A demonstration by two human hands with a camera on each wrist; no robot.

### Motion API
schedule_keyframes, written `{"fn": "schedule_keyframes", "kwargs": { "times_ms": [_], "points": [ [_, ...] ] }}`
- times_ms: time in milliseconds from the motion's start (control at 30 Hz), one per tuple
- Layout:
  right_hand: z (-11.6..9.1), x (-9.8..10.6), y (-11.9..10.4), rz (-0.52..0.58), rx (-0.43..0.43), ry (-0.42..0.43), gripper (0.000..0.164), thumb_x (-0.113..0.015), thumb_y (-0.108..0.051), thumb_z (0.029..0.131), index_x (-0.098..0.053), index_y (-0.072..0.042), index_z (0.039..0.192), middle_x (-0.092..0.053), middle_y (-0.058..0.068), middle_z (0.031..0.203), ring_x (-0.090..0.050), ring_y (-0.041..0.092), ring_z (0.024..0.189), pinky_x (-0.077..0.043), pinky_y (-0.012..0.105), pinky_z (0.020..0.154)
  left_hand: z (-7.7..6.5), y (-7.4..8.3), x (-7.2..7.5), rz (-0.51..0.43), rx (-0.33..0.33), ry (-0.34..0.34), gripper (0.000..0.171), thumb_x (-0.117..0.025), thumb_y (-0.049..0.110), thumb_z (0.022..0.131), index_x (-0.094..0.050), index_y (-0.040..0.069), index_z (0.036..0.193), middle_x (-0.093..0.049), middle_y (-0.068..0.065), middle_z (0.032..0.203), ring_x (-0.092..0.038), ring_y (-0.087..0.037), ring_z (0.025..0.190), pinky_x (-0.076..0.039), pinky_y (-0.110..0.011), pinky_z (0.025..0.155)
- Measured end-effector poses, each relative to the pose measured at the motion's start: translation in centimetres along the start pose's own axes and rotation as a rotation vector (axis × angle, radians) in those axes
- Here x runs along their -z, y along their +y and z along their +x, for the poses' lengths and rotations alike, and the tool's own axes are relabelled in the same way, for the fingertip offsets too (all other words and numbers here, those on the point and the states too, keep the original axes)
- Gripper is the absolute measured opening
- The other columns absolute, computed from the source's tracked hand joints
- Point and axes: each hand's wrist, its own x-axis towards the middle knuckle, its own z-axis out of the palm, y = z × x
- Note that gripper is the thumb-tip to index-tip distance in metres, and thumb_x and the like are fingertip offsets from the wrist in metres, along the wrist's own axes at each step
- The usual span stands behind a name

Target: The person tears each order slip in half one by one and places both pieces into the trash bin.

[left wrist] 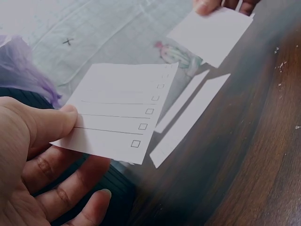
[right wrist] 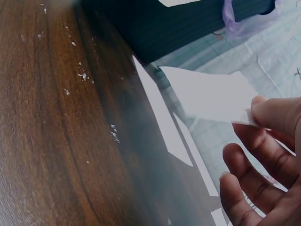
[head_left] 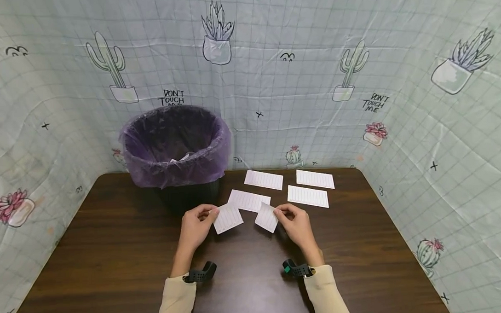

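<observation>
Between thumb and fingers my left hand (head_left: 198, 225) pinches a piece of lined paper (head_left: 228, 218), printed with rules and small checkboxes (left wrist: 142, 126) in the left wrist view. My right hand (head_left: 295, 221) pinches another piece of paper (head_left: 267, 217) by its right side. A gap separates the two pieces, both held up over the table. Just beyond them lies a whole lined sheet (head_left: 248, 200), partly overlapped by the held pieces in the head view. In the right wrist view, the right-hand piece (right wrist: 207, 94) looks blank white.
A dark bin with a purple liner (head_left: 176, 173) stands at the back left, white paper (head_left: 182, 157) inside it. Several more lined sheets (head_left: 307, 196) lie at the back right of the brown table (head_left: 113, 253). Tiny white scraps (right wrist: 83, 76) dot the wood. A patterned curtain (head_left: 256, 82) surrounds the table.
</observation>
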Motion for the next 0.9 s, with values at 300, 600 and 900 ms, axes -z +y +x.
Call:
{"fn": "schedule_keyframes", "kwargs": {
  "times_ms": [300, 600, 900],
  "points": [
    [-0.8, 0.0, -0.4, 0.003, -0.016, -0.003, 0.006, -0.075, -0.013, 0.095, -0.078, -0.008, 0.093, -0.075, 0.008, 0.088, -0.066, 0.004, 0.077, -0.053, 0.021, 0.07, -0.8, -0.4, -0.1, 0.018, 0.001, -0.012, 0.013, -0.076, 0.013, 0.094, -0.078, 0.001, 0.099, -0.077, -0.015, 0.095, -0.07, -0.02, 0.083, -0.052, -0.02, 0.072],
    [-0.1, -0.4, -1.2, 0.061, 0.007, 0.005, 0.008, -0.074, -0.014, 0.096, -0.078, -0.007, 0.096, -0.076, 0.01, 0.092, -0.068, 0.01, 0.079, -0.053, 0.02, 0.072, -0.3, 0.5, 0.3, 0.01, -0.039, -0.005, 0.013, -0.075, 0.013, 0.094, -0.078, 0.001, 0.099, -0.077, -0.016, 0.094, -0.069, -0.019, 0.081, -0.051, -0.02, 0.07],
    [-0.2, -0.4, -3.4, 0.035, 0.0, -0.013, 0.008, -0.072, -0.003, 0.095, -0.076, 0.004, 0.097, -0.074, 0.019, 0.09, -0.067, 0.016, 0.076, -0.052, 0.019, 0.07, -0.5, 1.6, 0.5, -0.012, -0.069, -0.001, 0.009, -0.079, 0.012, 0.091, -0.081, 0.005, 0.096, -0.078, -0.013, 0.09, -0.067, -0.009, 0.072, -0.051, -0.02, 0.065]
  ]
}}
